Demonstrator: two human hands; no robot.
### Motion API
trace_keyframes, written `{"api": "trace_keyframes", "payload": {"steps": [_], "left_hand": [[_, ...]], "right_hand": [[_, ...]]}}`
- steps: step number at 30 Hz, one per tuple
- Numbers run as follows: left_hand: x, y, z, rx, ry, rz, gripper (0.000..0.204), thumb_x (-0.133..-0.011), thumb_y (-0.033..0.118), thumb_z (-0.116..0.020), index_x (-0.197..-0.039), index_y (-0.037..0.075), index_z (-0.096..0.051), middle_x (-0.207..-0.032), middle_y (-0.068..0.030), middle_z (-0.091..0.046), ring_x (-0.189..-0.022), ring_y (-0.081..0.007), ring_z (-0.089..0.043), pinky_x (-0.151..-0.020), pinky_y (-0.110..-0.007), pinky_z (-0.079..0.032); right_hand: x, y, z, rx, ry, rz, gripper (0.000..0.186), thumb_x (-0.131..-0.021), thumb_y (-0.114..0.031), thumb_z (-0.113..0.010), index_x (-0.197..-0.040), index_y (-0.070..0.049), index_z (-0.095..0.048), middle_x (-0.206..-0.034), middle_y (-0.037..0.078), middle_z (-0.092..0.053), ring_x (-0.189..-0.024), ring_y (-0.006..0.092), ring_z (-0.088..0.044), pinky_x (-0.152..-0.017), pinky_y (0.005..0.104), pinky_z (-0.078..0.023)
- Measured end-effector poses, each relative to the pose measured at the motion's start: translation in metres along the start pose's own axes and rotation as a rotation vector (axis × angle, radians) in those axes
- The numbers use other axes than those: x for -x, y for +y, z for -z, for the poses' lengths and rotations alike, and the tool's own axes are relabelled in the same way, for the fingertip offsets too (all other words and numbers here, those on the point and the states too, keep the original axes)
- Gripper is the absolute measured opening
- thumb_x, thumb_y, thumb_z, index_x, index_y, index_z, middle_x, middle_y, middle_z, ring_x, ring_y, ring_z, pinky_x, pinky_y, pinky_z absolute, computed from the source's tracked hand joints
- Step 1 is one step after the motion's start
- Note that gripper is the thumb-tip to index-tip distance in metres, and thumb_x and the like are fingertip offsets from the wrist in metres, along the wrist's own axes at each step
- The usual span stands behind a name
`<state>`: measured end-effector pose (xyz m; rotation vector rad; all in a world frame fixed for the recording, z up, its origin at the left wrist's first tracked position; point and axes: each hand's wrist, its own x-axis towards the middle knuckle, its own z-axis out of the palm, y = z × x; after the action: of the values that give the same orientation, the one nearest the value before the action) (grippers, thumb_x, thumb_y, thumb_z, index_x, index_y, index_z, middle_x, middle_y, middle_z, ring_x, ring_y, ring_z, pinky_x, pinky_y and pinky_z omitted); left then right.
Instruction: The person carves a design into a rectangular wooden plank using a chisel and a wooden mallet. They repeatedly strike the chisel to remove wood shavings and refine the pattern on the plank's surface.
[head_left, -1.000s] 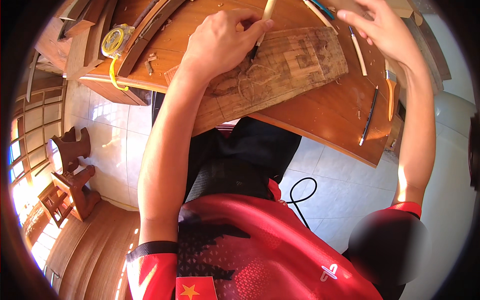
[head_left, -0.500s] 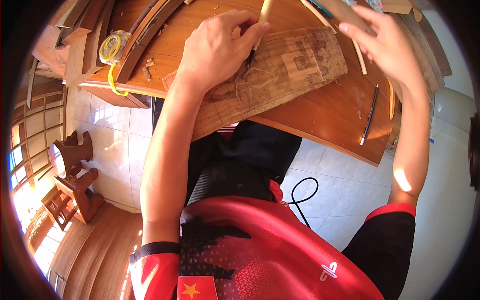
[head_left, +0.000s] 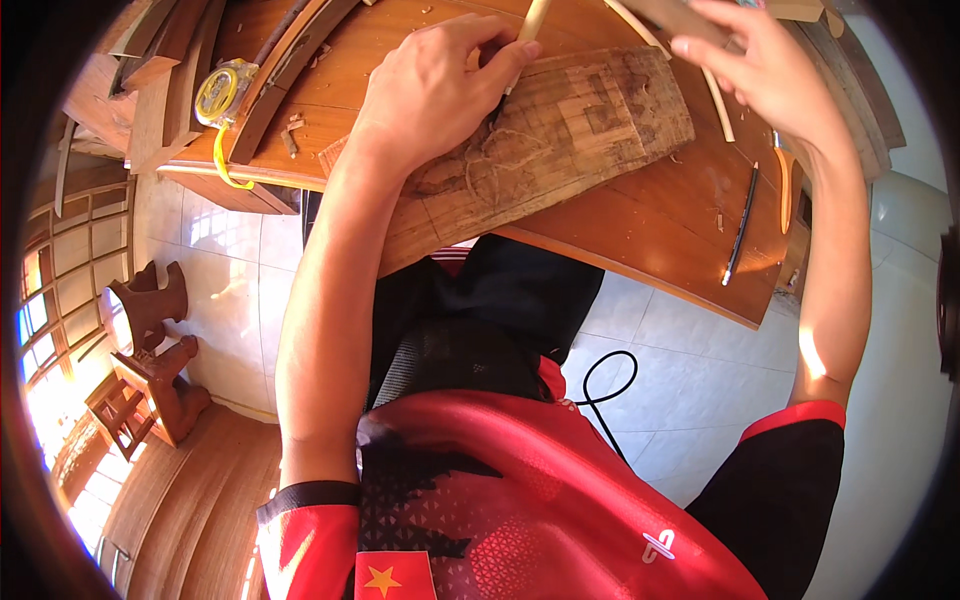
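Observation:
My left hand (head_left: 440, 85) is closed round a carving tool (head_left: 532, 22) with a pale wooden handle, its dark tip down on a rough, weathered plank (head_left: 590, 120) with carved patterns. The plank lies tilted across the brown table (head_left: 700, 215) and overhangs its near edge. My right hand (head_left: 745, 60) grips a grey-brown wooden piece (head_left: 665, 18), slightly blurred, to the upper right of the tool handle. Pale-handled tools (head_left: 718, 105), a dark pencil (head_left: 740, 222) and an orange-handled brush (head_left: 786, 190) lie at the right.
A yellow tape measure (head_left: 222, 95) and curved wooden strips (head_left: 280, 70) lie at the left, with shavings (head_left: 292, 135). More boards (head_left: 850, 100) stand at the right. Carved wooden furniture (head_left: 145, 310) stands on the tiled floor (head_left: 650, 370), where a black cable (head_left: 610, 375) is looped.
My right hand and the wooden piece in it have shifted slightly back and forth. My left hand stays on the tool, and the plank looks almost unchanged.

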<state>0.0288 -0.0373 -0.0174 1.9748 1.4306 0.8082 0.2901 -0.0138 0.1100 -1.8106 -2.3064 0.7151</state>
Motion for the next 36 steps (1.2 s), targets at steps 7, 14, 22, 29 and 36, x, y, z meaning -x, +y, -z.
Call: {"api": "trace_keyframes", "payload": {"steps": [7, 14, 22, 29, 36], "left_hand": [[0.000, 0.008, 0.004, 0.004, -0.030, 0.002, 0.037, -0.099, 0.042, -0.065, -0.107, 0.006, -0.073, -0.082, -0.0123, -0.070, -0.071, -0.0267, -0.063, -0.072, -0.040, -0.051], [0.003, 0.005, 0.004, -0.028, -0.027, -0.010, 0.037, -0.099, 0.042, -0.064, -0.107, 0.007, -0.073, -0.084, -0.0137, -0.070, -0.073, -0.0314, -0.063, -0.074, -0.042, -0.051], [-0.002, 0.006, 0.001, -0.071, -0.013, -0.084, 0.037, -0.100, 0.041, -0.062, -0.111, 0.007, -0.072, -0.090, -0.0169, -0.071, -0.086, -0.0383, -0.067, -0.080, -0.045, -0.051], [-0.005, 0.005, 0.001, -0.134, -0.025, -0.173, 0.035, -0.104, 0.038, -0.059, -0.109, 0.004, -0.070, -0.085, -0.0140, -0.069, -0.080, -0.0324, -0.066, -0.077, -0.041, -0.050], [-0.010, 0.024, 0.023, -0.064, -0.184, -0.045, 0.032, -0.104, 0.031, -0.057, -0.104, 0.001, -0.065, -0.095, -0.0219, -0.067, -0.088, -0.0418, -0.066, -0.078, -0.050, -0.051]], "right_hand": [[0.002, -0.029, 0.008, 0.083, -0.034, -0.224, 0.025, -0.095, -0.016, -0.073, -0.111, 0.003, -0.072, -0.074, -0.002, -0.063, -0.064, 0.0067, -0.055, -0.055, 0.0272, -0.043], [0.006, -0.025, 0.006, -0.136, -0.023, -0.160, 0.022, -0.095, -0.010, -0.072, -0.111, 0.004, -0.072, -0.072, -0.004, -0.059, -0.059, 0.0050, -0.051, -0.052, 0.0248, -0.040], [0.017, -0.035, 0.012, -0.197, -0.005, -0.229, 0.016, -0.095, -0.009, -0.071, -0.106, 0.004, -0.073, -0.071, -0.003, -0.058, -0.060, 0.0069, -0.050, -0.054, 0.0274, -0.041], [0.020, -0.053, -0.002, -0.032, 0.151, -0.287, 0.018, -0.097, -0.010, -0.070, -0.108, 0.005, -0.071, -0.074, 0.000, -0.064, -0.060, 0.0071, -0.051, -0.056, 0.0259, -0.043], [0.014, 0.014, -0.008, -0.054, 0.030, -0.131, 0.044, -0.097, -0.023, -0.073, -0.131, 0.001, -0.062, -0.073, -0.005, -0.054, -0.061, 0.0043, -0.046, -0.053, 0.0237, -0.037]]}}
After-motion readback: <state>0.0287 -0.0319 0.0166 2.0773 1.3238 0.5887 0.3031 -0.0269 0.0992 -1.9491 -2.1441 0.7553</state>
